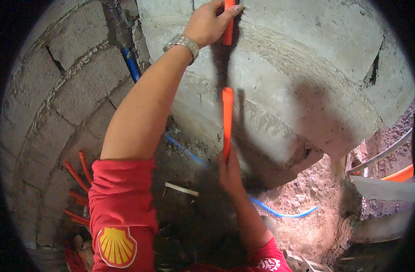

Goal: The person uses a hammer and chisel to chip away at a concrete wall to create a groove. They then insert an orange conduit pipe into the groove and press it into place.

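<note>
High against the concrete wall [289, 59], my left hand [206, 25] is closed around an orange conduit pipe [228, 35], whose lower end points down. A watch [182, 44] is on that wrist. Lower down, my right hand [230, 171] grips another orange conduit pipe [227, 118] near its bottom. This lower pipe stands nearly upright with a flared end at the top. A gap separates the two pipes, which are roughly in line. Where the upper pipe runs beyond the picture's top edge is hidden.
Block walling [76, 72] rises on the left, with a blue pipe [131, 64] in its corner. Several orange pipe ends [76, 174] stick out at left. A blue hose [284, 214] and a white pipe piece [182, 189] lie low down. A grey pipe [382, 154] crosses at right.
</note>
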`<state>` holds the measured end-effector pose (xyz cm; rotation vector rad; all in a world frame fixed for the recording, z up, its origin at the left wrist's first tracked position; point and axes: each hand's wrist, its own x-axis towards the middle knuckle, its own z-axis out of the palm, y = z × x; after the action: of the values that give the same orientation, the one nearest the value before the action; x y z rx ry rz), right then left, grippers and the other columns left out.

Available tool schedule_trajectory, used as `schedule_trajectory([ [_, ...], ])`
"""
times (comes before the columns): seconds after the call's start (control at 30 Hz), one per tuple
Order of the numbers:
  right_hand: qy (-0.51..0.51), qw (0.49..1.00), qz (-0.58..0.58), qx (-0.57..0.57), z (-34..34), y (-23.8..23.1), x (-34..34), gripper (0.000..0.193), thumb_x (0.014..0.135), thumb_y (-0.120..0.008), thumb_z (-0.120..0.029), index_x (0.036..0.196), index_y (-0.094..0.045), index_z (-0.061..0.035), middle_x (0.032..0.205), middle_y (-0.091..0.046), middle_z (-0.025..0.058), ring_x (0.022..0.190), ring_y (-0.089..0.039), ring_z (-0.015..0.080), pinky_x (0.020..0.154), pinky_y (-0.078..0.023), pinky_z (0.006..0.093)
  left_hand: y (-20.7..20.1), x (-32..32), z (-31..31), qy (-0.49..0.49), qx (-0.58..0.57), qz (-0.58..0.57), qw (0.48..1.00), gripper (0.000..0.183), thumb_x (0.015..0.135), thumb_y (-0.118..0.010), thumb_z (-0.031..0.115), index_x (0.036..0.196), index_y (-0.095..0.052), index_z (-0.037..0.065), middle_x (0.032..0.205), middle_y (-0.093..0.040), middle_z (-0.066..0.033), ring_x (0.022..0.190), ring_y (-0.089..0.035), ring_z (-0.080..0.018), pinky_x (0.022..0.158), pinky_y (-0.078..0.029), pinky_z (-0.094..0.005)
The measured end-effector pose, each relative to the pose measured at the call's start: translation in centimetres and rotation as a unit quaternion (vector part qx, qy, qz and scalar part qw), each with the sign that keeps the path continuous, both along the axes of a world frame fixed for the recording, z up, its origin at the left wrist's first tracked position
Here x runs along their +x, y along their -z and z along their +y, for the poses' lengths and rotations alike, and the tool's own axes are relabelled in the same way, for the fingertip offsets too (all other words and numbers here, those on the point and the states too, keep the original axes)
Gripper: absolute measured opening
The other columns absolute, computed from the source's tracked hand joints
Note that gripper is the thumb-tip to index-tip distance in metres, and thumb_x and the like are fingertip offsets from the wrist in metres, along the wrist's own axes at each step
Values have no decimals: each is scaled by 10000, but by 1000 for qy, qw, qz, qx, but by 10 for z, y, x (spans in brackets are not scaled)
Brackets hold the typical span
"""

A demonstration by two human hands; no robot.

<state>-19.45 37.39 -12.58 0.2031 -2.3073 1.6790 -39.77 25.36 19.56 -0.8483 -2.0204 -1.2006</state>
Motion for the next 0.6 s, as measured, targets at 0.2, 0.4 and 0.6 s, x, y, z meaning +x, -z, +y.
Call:
schedule_trajectory([
  [0.2, 33, 999, -9, -34, -16, -69, -64, 412, 1084, -411, -320, 1294, -463, 31, 1119, -572, 303, 1002, -578, 447, 878, -449, 496, -5, -5, -20, -71, -86, -24, 993, 567, 959, -613, 551, 1034, -700, -5, 883, -718, -150, 801, -681, -243, 777, -530, -368],
  [0.4, 98, 993, 59, -35, -23, -54, -104, 404, 1092, -363, -415, 1128, -504, -38, 742, -525, 88, 677, -546, 220, 650, -454, 412, -10, -7, -15, -55, -89, -20, 994, 585, 949, -620, 574, 1023, -709, 1, 773, -681, -101, 703, -640, -201, 678, -517, -370],
  [0.6, 69, 994, 46, -71, -34, -53, -101, 390, 1092, -377, -409, 1118, -508, -43, 755, -529, 89, 680, -545, 206, 651, -453, 405, -8, -12, -18, -59, -116, -55, 990, 524, 998, -610, 493, 1124, -696, -9, 924, -695, -34, 857, -596, -96, 816, -505, -297],
])
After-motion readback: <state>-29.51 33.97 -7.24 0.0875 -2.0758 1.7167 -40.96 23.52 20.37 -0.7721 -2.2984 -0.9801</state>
